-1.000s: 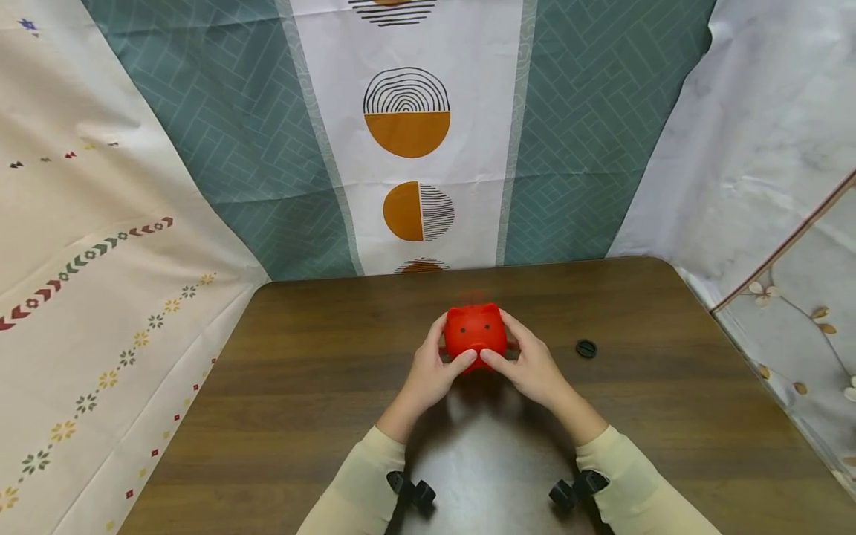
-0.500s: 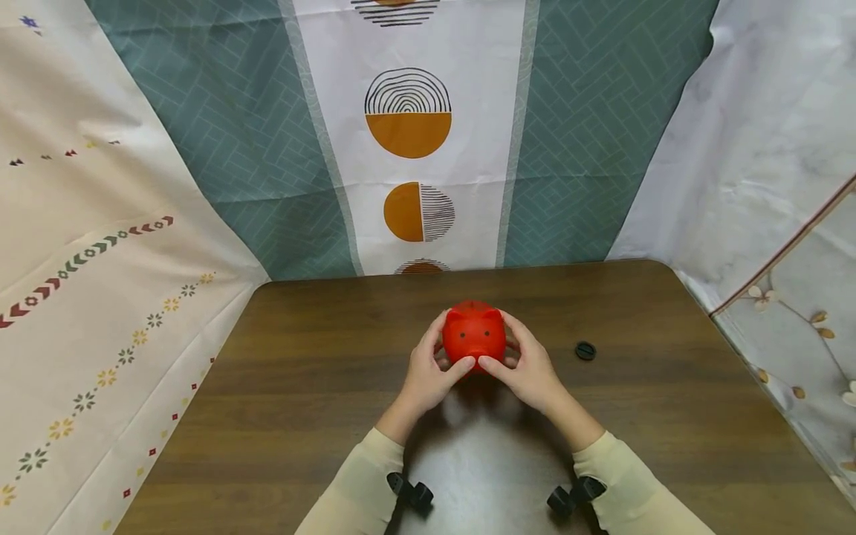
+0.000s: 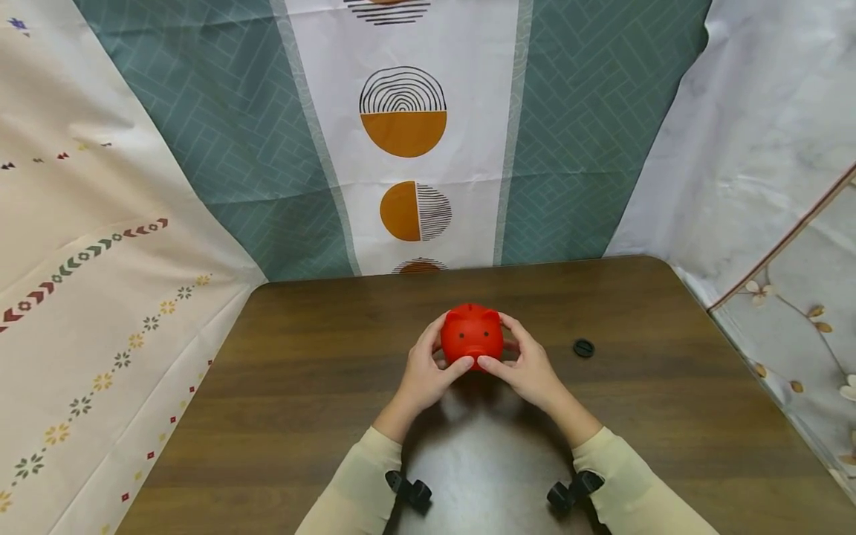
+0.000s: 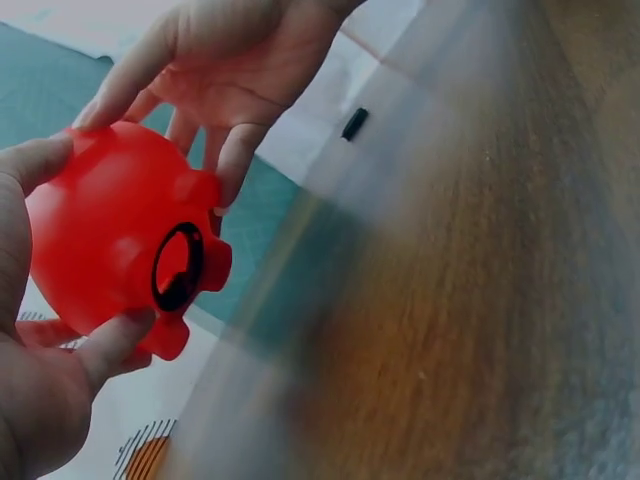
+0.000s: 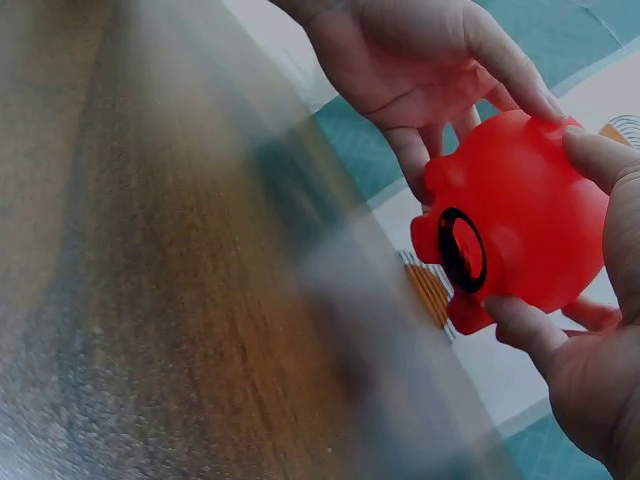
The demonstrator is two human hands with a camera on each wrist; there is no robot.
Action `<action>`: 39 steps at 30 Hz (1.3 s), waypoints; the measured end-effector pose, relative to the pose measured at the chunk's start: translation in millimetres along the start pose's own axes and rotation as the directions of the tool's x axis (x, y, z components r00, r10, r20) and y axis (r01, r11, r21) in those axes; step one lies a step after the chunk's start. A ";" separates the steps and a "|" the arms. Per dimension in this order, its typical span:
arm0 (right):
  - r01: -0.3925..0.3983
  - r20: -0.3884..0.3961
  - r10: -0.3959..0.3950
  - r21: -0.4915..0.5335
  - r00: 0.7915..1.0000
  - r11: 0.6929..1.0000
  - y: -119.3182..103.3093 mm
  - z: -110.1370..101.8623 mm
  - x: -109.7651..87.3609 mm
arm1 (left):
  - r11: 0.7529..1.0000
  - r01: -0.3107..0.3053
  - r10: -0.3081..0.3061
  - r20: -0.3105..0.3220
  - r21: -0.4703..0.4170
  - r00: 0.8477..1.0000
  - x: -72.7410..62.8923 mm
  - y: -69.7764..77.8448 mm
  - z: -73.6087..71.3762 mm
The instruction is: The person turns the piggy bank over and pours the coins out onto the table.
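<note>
A red piggy bank (image 3: 472,334) is held between both hands above the table, its face toward the head camera. My left hand (image 3: 426,369) grips its left side, and my right hand (image 3: 529,368) grips its right side. Both thumbs meet near the snout; the other fingers reach round the sides and are partly hidden. Seen from the wrists, the underside of the piggy bank (image 4: 125,230) has short feet and a round opening with a black rim (image 5: 463,250). To the right, a round black plug (image 3: 584,348) lies on the table.
The brown wooden table (image 3: 321,416) has a bright reflection in front of the hands. A patterned curtain (image 3: 408,134) hangs behind it, with a cream cloth (image 3: 134,357) at the left and a pale floral cloth (image 3: 789,282) at the right.
The piggy bank has tipped slightly forward between the hands, so its top and coin slot now show more. Both hands keep their hold, and the black plug stays on the table.
</note>
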State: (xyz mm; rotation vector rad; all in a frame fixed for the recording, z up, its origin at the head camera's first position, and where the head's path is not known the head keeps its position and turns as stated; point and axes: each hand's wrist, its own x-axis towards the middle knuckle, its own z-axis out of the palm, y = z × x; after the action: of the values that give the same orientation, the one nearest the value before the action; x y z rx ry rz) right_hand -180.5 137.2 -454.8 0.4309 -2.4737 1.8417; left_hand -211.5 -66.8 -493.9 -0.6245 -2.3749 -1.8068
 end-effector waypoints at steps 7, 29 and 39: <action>0.222 -0.061 -0.223 -0.025 0.973 0.975 20.5 2.5 4.2 | 0.992 -0.124 0.124 -0.005 0.004 0.992 0.3 6.9 -2.5; 0.195 -0.043 -0.195 -0.023 0.980 0.981 33.3 1.4 9.8 | 0.998 -0.067 0.067 0.029 0.006 0.997 0.8 15.6 -6.3; 0.066 -0.002 -0.066 0.062 0.998 0.996 12.4 0.6 1.8 | 1.000 0.003 -0.004 0.066 0.012 0.998 -3.5 31.1 -8.1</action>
State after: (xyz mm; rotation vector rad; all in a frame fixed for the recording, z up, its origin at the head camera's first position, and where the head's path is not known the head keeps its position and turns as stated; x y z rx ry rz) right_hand -185.1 139.5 -466.3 0.5086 -2.3767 1.8975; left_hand -198.1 -68.7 -464.5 -0.6900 -2.4277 -1.8000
